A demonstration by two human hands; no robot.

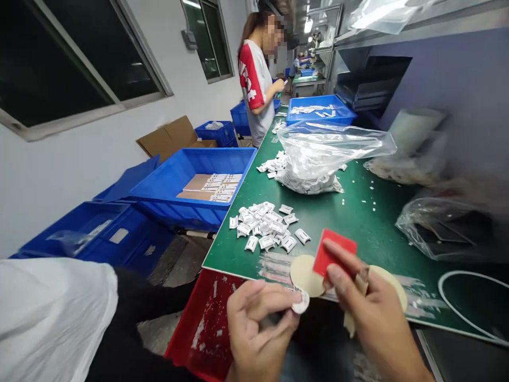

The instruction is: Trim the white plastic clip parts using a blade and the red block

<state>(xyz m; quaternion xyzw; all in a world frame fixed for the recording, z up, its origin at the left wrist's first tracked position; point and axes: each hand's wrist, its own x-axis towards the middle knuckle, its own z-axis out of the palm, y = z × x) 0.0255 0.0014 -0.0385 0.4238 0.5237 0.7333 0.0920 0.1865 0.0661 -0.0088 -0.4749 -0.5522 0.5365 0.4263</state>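
My left hand (260, 323) pinches a small white plastic piece (301, 303) between thumb and fingers, just over the table's front edge. To its right, my right hand (366, 297) grips a flat red rectangular piece (334, 252) between thumb and forefinger. A strip of tan tape or wrap (361, 284) shows at the fingers of that hand. Behind the hands lie two pale round discs, one a cream disc (304, 273) and one partly hidden by my right hand. A loose pile of white plastic pieces (266, 225) rests on the green table (358, 212) beyond my left hand.
A clear bag of white pieces (310, 170) stands farther back, before a blue tray (322, 106). Blue crates (159, 185) line the left side. A red bin (210, 318) sits below the table edge. Another person (258, 79) stands at the table's far left.
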